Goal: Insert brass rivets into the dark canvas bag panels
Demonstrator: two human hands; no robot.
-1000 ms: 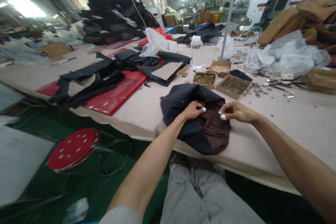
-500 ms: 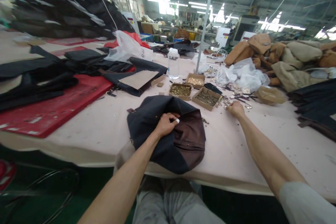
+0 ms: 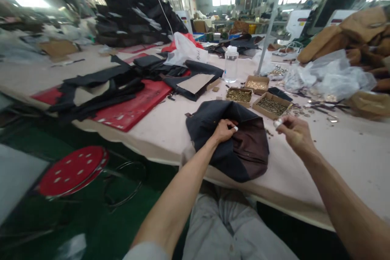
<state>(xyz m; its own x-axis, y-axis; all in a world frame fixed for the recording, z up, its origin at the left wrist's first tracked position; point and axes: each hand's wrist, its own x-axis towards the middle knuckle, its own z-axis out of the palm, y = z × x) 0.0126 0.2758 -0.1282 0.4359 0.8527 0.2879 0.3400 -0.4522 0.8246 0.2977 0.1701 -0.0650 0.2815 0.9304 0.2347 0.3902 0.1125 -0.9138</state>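
A dark navy bag [image 3: 207, 115] with a brown inner side lies bunched at the table's front edge. My left hand [image 3: 224, 131] grips it at the fold of its opening; some fingers are hidden in the cloth and a white wrap shows at the thumb. Just right of the bag, my right hand [image 3: 296, 132] is raised above the table, thumb and fingers pinched together. White shows at its tips, and whatever is between them is too small to make out. Beyond the hands stand cardboard boxes of small metal parts: a brass one [image 3: 239, 96], a darker one [image 3: 272, 105] and a paler golden one [image 3: 256, 84].
A clear bottle [image 3: 230, 65] stands behind the boxes, near a metal pole [image 3: 272, 20]. Dark cloth pieces [image 3: 100, 85] lie on a red board [image 3: 134, 105] to the left. Plastic bags [image 3: 332, 75] and brown bags [image 3: 350, 36] are at right. A red stool [image 3: 73, 170] stands below left.
My right hand has come back from the loose metal parts beside the boxes, toward the bag. My left hand keeps its grip on the bag. The view has swung left.
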